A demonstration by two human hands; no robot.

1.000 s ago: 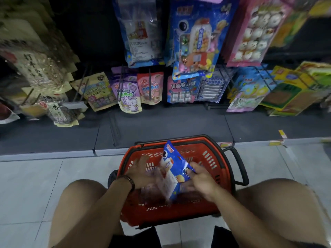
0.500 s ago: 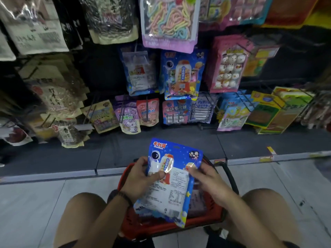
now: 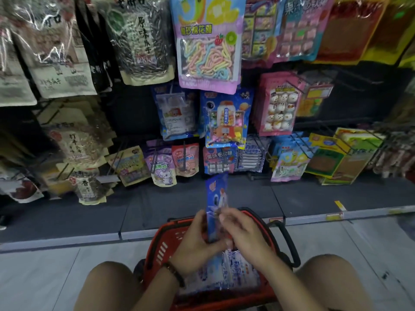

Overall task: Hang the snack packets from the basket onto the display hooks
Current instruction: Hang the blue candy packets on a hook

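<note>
Now blue pkt (image 3: 216,205) edge-on between both hands.

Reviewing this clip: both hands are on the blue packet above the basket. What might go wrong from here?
1. The blue packet is pinched edge-on between the left hand and right hand, low on its body; it may flop or slip back into the red basket.
2. The matching blue packets hang on a crowded rack; threading the hook could knock the neighbouring pink marshmallow packets.
</note>
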